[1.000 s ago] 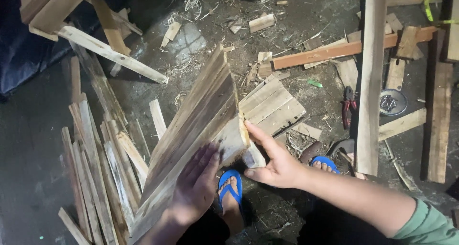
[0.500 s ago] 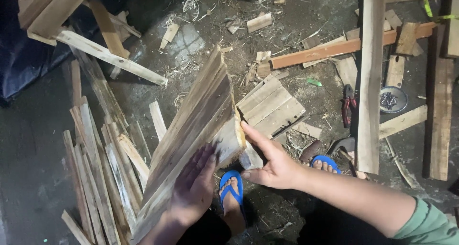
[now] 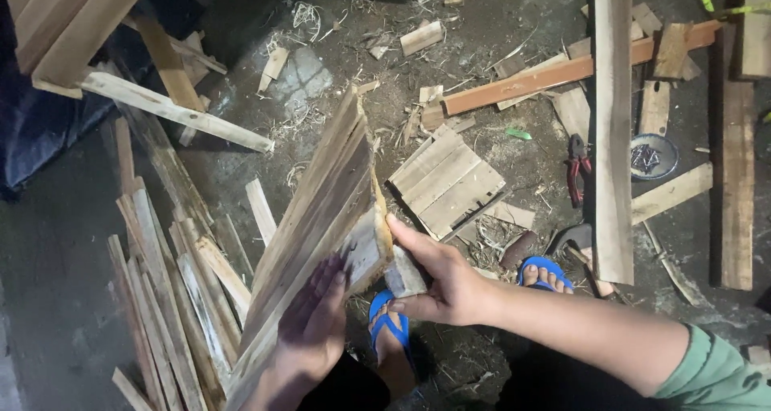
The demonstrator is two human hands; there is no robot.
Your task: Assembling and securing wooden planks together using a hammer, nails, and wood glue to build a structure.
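Down near the bottom centre, both hands work on a slatted wooden panel that stands tilted on edge above the dirt floor. Left hand lies flat and open against the panel's lower face, fingers spread upward. Right hand is clamped on a small wooden block at the panel's near corner, thumb on top, the block touching the panel's edge. Two feet in blue flip-flops rest just below. To the left lies a heap of thin wooden slats. A second, flat slatted panel lies just right of the tilted one. Farther right are red-handled pliers, a long upright plank and a small round dish of nails.
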